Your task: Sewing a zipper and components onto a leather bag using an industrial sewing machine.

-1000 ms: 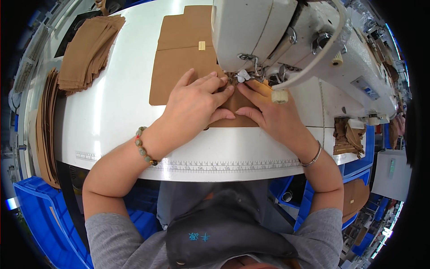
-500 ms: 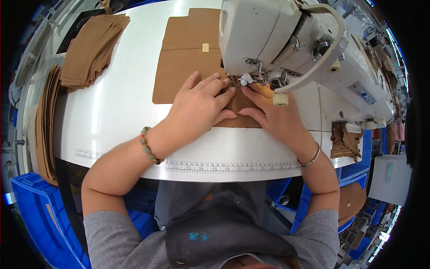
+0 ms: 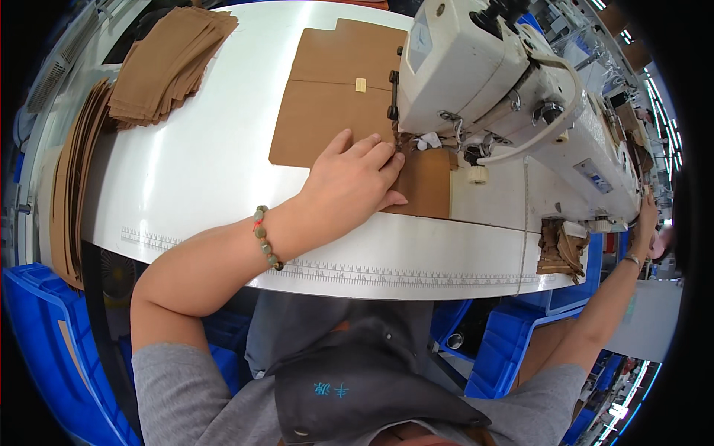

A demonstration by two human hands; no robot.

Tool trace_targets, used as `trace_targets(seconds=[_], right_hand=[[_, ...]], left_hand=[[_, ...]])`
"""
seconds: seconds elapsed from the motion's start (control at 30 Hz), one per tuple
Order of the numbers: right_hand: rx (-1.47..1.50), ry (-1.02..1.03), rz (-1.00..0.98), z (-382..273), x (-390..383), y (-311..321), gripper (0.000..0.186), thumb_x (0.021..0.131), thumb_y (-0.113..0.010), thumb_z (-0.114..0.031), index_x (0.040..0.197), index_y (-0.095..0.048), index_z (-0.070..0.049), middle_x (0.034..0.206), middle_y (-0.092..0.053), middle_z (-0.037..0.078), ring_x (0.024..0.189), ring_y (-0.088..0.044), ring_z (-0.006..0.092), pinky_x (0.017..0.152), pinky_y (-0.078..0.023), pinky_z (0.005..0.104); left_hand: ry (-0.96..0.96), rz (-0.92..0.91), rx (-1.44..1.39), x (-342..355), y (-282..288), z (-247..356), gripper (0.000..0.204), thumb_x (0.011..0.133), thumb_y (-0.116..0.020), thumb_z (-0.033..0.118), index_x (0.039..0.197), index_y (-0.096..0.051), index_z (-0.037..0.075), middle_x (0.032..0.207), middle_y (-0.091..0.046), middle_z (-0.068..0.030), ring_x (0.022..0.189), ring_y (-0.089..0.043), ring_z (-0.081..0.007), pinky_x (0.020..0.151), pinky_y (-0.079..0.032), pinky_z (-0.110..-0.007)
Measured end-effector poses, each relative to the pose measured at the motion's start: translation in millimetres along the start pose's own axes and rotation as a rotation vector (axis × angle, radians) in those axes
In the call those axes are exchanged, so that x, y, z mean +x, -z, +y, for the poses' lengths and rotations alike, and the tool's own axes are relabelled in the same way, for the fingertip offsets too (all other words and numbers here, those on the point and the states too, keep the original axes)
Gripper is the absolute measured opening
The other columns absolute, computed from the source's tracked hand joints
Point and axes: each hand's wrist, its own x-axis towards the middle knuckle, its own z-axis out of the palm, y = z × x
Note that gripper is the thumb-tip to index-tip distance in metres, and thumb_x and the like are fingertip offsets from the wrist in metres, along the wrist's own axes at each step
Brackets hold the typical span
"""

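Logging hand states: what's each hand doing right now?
Left hand: open, laid on the brown fabric.
Right hand: by the sewing machine; grip cannot be told.

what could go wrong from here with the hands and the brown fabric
Fingers might get pinched or pricked if the sewing machine runs now: the left hand lies close to its needle area.
The brown fabric could skew, since only the left hand rests on it; the right hand is away at the machine's far right.
The brown scraps might slip off, lying near the table's front edge.
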Motion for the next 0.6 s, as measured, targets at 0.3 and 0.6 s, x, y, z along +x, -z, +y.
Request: trace_targets(seconds=[0.3,0.6], right_hand=[[0.877,-0.465,0.184,32,-143,-102,0.059,0.108,-0.052,-0.046,0.129,-0.066,0.007,0.110,-0.073,0.014,0.091,-0.068,0.0181,0.073,-0.053,0.0268],[0.777,-0.281,0.272,7,-94,-55,0.063,0.107,-0.053,-0.048,0.129,-0.066,0.009,0.110,-0.073,0.013,0.085,-0.066,0.0156,0.068,-0.053,0.0258]], left_hand=[[-0.015,0.013,-0.034,0,-1,-1,0.052,0.089,-0.073,0.042,0.125,-0.071,0.004,0.122,-0.066,-0.0086,0.126,-0.060,-0.0261,0.109,-0.046,-0.050],[0.021,-0.022,-0.025,1,2,1,0.052,0.089,-0.074,0.042,0.127,-0.070,0.006,0.130,-0.066,-0.0089,0.129,-0.059,-0.0253,0.110,-0.046,-0.050]])
